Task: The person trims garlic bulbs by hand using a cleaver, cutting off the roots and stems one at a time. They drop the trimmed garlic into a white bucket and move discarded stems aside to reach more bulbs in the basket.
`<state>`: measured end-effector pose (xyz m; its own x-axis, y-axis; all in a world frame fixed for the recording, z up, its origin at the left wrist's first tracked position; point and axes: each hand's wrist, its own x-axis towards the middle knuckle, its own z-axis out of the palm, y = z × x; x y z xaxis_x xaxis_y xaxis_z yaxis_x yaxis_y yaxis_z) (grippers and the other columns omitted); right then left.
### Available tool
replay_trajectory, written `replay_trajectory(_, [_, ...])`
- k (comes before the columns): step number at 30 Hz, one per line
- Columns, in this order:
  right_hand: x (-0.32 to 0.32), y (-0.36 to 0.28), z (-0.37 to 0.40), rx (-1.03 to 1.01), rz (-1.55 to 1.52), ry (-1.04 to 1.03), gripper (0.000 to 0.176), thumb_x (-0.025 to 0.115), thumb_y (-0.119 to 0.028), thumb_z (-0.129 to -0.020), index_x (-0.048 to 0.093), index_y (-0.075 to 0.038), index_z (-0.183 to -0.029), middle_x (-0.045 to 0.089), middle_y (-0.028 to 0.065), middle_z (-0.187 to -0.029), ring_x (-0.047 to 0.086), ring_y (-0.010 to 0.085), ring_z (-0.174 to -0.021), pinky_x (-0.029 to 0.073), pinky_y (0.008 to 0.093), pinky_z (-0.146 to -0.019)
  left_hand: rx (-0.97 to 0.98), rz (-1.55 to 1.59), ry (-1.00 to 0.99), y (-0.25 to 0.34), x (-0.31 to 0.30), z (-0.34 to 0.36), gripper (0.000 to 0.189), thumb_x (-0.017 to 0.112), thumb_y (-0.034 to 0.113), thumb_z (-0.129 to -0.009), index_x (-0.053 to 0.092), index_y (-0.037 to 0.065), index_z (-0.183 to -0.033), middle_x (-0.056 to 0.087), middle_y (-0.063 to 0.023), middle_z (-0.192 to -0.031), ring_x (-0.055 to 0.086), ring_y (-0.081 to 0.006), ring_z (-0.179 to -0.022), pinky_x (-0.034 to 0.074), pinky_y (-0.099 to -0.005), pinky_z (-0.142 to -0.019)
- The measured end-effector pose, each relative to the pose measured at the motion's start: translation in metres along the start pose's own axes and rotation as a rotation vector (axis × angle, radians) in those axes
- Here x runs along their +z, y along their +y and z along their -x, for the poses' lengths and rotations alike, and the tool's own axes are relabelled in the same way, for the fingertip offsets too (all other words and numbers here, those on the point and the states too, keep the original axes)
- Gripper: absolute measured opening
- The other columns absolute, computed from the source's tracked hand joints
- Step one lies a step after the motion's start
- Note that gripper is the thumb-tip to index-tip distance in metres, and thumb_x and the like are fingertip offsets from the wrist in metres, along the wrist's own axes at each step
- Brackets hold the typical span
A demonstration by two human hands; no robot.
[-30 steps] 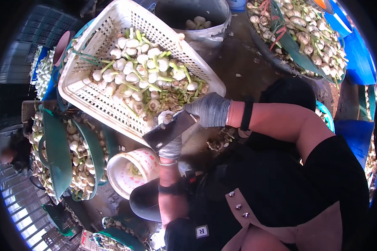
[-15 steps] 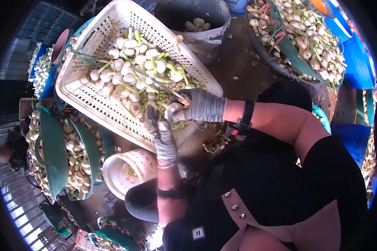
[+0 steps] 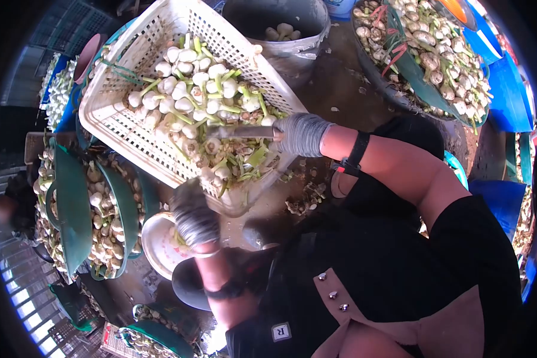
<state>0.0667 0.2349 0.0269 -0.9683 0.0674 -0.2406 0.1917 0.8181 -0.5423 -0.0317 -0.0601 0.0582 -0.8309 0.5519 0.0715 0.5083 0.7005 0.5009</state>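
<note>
My right hand (image 3: 303, 135), in a grey glove, is closed round the handle of a knife (image 3: 244, 132). The blade points left over a heap of garlic bulbs (image 3: 188, 77) with cut green stems. They lie in a white slatted plastic basket (image 3: 110, 95) tilted in front of me. Down to the left, my gloved left hand (image 3: 194, 212) is smeared by motion, beside the basket's near corner and partly over a white bucket (image 3: 155, 253). Whether it holds anything cannot be made out. Loose stem trimmings (image 3: 250, 161) lie at the basket's near end.
Behind the basket stands a dark bucket (image 3: 307, 51) with several bulbs inside. A large tub of garlic (image 3: 429, 53) is at the upper right, near blue containers (image 3: 510, 92). Green tubs (image 3: 74, 215) full of garlic stand at the left. Scraps (image 3: 307, 200) litter the wet floor.
My hands were together at a garlic bulb; now they are apart. The left hand has moved down and left towards the white bucket. The right hand has shifted slightly right with the knife.
</note>
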Motion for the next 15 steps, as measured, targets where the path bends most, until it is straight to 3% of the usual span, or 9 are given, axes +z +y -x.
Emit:
replay_trajectory(2, [-0.008, 0.0, -0.002, 0.127, -0.144, 0.084, 0.031, 0.066, -0.035, -0.08, 0.053, -0.008, -0.075, 0.056, 0.0126, -0.063, 0.055, 0.0294, -0.06, 0.046, 0.039, -0.063, -0.392, -0.029, 0.156, -0.03, -0.045, 0.01, 0.033, 0.056, 0.01, -0.085, 0.057, 0.004, -0.117, 0.059, -0.016, -0.111, 0.054, -0.0284, -0.107, 0.04, -0.0413, -0.096])
replay_trajectory(4, [-0.017, -0.01, 0.0, -0.008, -0.273, 0.261, 0.036, 0.069, -0.035, -0.081, 0.049, -0.007, -0.071, 0.056, 0.0092, -0.063, 0.054, 0.023, -0.059, 0.047, 0.0356, -0.064, -0.479, -0.838, 0.479, 0.009, -0.064, 0.013, 0.032, 0.058, 0.011, -0.086, 0.057, 0.005, -0.117, 0.057, -0.0166, -0.113, 0.053, -0.0298, -0.107, 0.041, -0.0403, -0.094])
replay_trajectory(5, [-0.024, -0.017, -0.002, -0.001, -0.271, 0.263, 0.036, 0.069, -0.035, -0.081, 0.049, -0.007, -0.071, 0.056, 0.0092, -0.063, 0.054, 0.023, -0.059, 0.047, 0.0356, -0.064, -0.474, -0.833, 0.476, 0.013, -0.061, 0.008, 0.032, 0.058, 0.011, -0.086, 0.057, 0.005, -0.117, 0.057, -0.0166, -0.113, 0.053, -0.0298, -0.107, 0.041, -0.0403, -0.094])
replay_trajectory(7, [-0.04, -0.034, -0.004, 0.004, -0.571, 0.294, 0.038, 0.07, -0.033, -0.081, 0.046, -0.007, -0.069, 0.055, 0.0045, -0.065, 0.054, 0.0154, -0.063, 0.047, 0.0322, -0.067, -0.075, -0.345, 0.401, 0.023, -0.052, -0.014, 0.034, 0.06, 0.017, -0.086, 0.056, 0.007, -0.118, 0.056, -0.0164, -0.115, 0.052, -0.032, -0.109, 0.041, -0.0402, -0.095])
replay_trajectory(8, [-0.046, -0.038, -0.004, 0.007, -0.571, 0.299, 0.038, 0.07, -0.033, -0.081, 0.046, -0.007, -0.069, 0.055, 0.0045, -0.065, 0.054, 0.0154, -0.063, 0.047, 0.0322, -0.067, -0.052, -0.212, 0.302, 0.025, -0.026, -0.029, 0.035, 0.06, 0.02, -0.086, 0.057, 0.005, -0.117, 0.057, -0.0162, -0.117, 0.052, -0.0321, -0.11, 0.04, -0.0404, -0.097])
replay_trajectory(9, [-0.052, -0.039, -0.005, -0.04, -0.546, 0.337, 0.037, 0.07, -0.033, -0.081, 0.047, -0.006, -0.069, 0.057, 0.0035, -0.067, 0.054, 0.0133, -0.066, 0.047, 0.0311, -0.069, -0.032, 0.121, 0.168, 0.008, 0.012, -0.048, 0.033, 0.059, 0.022, -0.087, 0.058, 0.004, -0.115, 0.059, -0.0162, -0.113, 0.054, -0.0306, -0.109, 0.04, -0.0392, -0.097])
replay_trajectory(12, [-0.073, -0.043, 0.002, -0.043, -0.502, 0.35, 0.032, 0.07, -0.032, -0.082, 0.055, -0.005, -0.075, 0.06, 0.0036, -0.074, 0.055, 0.0129, -0.072, 0.047, 0.0296, -0.074, 0.03, 0.09, -0.131, 0.043, 0.097, -0.093, 0.035, 0.056, 0.027, -0.088, 0.062, 0.002, -0.111, 0.062, -0.0183, -0.11, 0.058, -0.0333, -0.103, 0.043, -0.0397, -0.094])
replay_trajectory(14, [-0.066, -0.027, -0.006, 0.116, -0.755, 0.367, 0.029, 0.069, -0.032, -0.082, 0.061, -0.004, -0.085, 0.063, 0.0051, -0.077, 0.058, 0.0141, -0.073, 0.047, 0.0299, -0.074, -0.141, 0.331, -0.331, 0.021, 0.182, -0.126, 0.036, 0.055, 0.027, -0.087, 0.062, 0.002, -0.111, 0.06, -0.0198, -0.116, 0.058, -0.0361, -0.105, 0.044, -0.0406, -0.094])
replay_trajectory(15, [-0.071, -0.021, -0.001, 0.108, -0.868, 0.335, 0.03, 0.068, -0.032, -0.083, 0.064, -0.004, -0.092, 0.065, 0.0066, -0.078, 0.06, 0.0149, -0.073, 0.048, 0.031, -0.072, -0.126, 0.218, -0.375, 0.024, 0.208, -0.141, 0.039, 0.056, 0.029, -0.087, 0.061, 0.002, -0.114, 0.059, -0.0207, -0.119, 0.057, -0.0365, -0.108, 0.043, -0.0406, -0.094])
